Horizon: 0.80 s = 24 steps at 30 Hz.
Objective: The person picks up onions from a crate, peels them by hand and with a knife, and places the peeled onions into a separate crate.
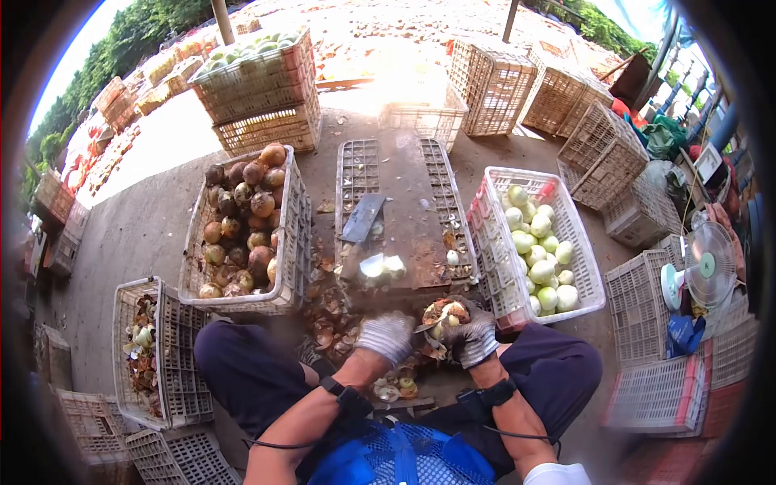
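My left hand (386, 336), in a striped white glove, is closed around a small knife (423, 328); only a bit of its blade shows, against the onion. A partly peeled onion (444, 315) with loose brown skin sits in my right hand (475, 336), whose glove is greyish with a striped cuff. Both hands are close together above my lap, at the near end of a wooden board (404, 210). On that board lie a cleaver (364, 217) and pale onion pieces (383, 266). Brown peelings (333, 317) are heaped below my hands.
A crate (187, 284) of unpeeled onions stands to the left, a crate (594, 305) of peeled onions to the right. Another crate (182, 356) at lower left holds scraps. Stacked crates (259, 93) stand ahead; a fan (708, 263) is at far right.
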Each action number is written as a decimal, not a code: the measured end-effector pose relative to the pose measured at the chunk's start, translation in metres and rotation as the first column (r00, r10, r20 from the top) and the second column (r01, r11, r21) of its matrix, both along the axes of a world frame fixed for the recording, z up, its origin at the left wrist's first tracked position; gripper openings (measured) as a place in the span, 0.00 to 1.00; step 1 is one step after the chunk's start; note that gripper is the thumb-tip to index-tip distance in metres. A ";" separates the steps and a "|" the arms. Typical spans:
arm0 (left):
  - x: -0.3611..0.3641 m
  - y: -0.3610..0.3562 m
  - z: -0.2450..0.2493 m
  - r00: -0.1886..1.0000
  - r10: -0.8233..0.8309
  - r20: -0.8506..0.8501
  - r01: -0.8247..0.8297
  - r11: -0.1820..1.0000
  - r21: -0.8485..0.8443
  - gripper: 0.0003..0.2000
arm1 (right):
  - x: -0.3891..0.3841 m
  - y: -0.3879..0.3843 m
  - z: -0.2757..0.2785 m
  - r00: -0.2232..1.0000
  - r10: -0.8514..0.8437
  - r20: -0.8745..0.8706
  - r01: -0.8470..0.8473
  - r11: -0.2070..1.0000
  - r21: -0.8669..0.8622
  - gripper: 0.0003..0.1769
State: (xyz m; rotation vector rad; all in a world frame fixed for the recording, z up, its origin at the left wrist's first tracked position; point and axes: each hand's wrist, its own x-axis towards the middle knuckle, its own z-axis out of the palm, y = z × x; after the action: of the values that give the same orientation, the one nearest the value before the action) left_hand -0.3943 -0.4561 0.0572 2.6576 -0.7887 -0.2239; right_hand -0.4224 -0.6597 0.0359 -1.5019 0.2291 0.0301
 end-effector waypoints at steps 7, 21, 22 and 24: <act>0.041 0.024 0.033 0.900 -0.403 0.164 0.408 0.913 0.004 0.09 | -0.005 0.002 0.008 0.995 0.100 0.006 -0.095 0.917 0.387 0.32; 0.044 0.019 0.034 0.742 -0.344 -0.576 0.233 0.937 -0.260 0.14 | 0.003 -0.002 0.029 0.993 0.118 -0.015 -0.109 0.955 0.276 0.28; 0.045 0.020 0.052 0.677 -0.330 -0.658 0.180 0.941 -0.287 0.16 | 0.005 -0.003 0.033 0.986 0.166 0.013 -0.163 0.943 0.290 0.26; 0.046 0.020 0.056 0.606 -0.250 -0.755 0.062 0.961 -0.269 0.15 | 0.002 -0.004 0.030 0.989 0.126 0.079 -0.129 0.991 0.031 0.25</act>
State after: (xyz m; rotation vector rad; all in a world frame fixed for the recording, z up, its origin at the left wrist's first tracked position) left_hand -0.3487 -0.4360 0.1131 1.9389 -0.6680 -1.1903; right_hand -0.4201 -0.6633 0.0662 -1.4768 0.0699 0.0787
